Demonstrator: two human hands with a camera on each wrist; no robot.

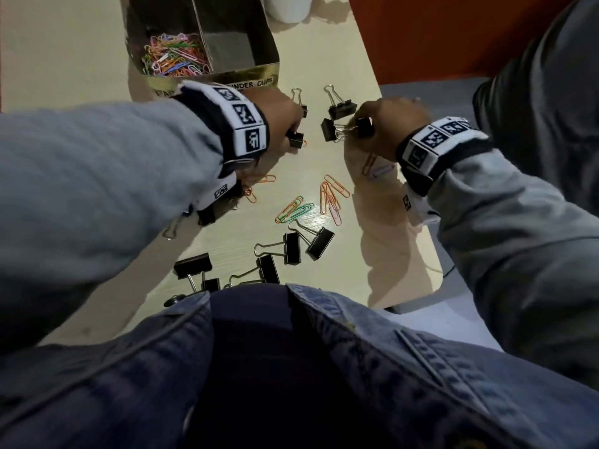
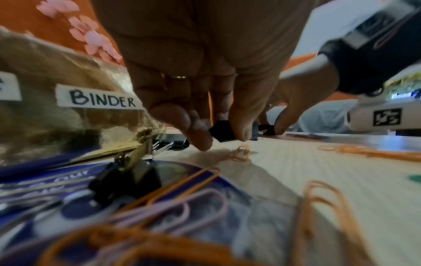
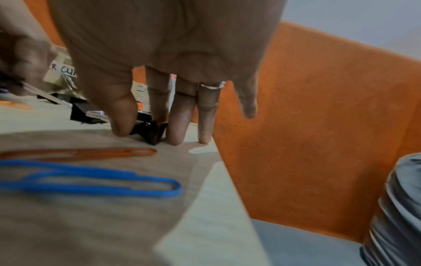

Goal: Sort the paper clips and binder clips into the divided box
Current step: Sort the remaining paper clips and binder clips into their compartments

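A small black binder clip (image 2: 222, 132) is pinched between the left hand's (image 1: 278, 119) thumb and fingers just in front of the divided box (image 1: 207, 77); another binder clip (image 3: 149, 132) is clamped by the right hand (image 1: 385, 124), right of the box; either could be dropped through a snagged wire handle; the box's binder compartment looks bare, its labels partly covered.

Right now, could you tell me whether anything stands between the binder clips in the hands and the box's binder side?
Nothing visible does. The left hand pinches a binder clip just before the box; the right hand pinches another clip further right. Only bare table and two loose clips lie nearby, and the binder compartment is open-topped.
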